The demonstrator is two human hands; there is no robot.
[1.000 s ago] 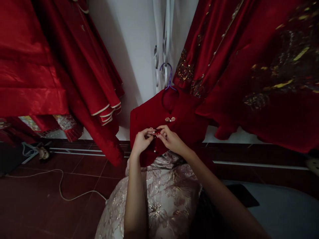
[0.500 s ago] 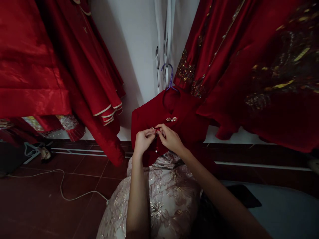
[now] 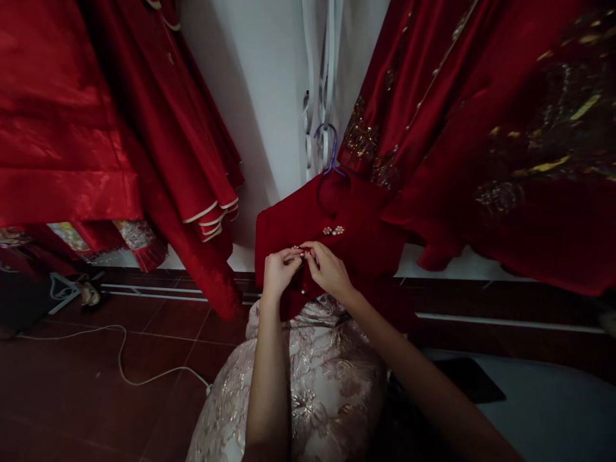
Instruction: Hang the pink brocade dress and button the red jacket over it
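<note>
A red jacket [image 3: 366,256] hangs on a purple hanger [image 3: 333,151] in front of me, its lower part lying over a pale floral brocade fabric [image 3: 317,378]. My left hand [image 3: 280,273] and my right hand [image 3: 328,268] meet at the jacket's front, fingertips pinched together on its front edge beside a small pearl button. The exact grip is partly hidden by the fingers. Higher on the chest sits a pearl-flower clasp [image 3: 333,231]. Below my hands another pearl button [image 3: 303,292] shows on the red cloth.
Red garments [image 3: 187,128] hang at the left, and red gowns with gold beading [image 3: 363,131] hang at the right. A white cord [image 3: 122,359] runs over the dark red tiles. At lower right, a black flat item [image 3: 474,378] lies on a pale grey surface [image 3: 543,398].
The view has shifted very slightly. Both hands stay at the same spot on the jacket front, with only small finger movement.
</note>
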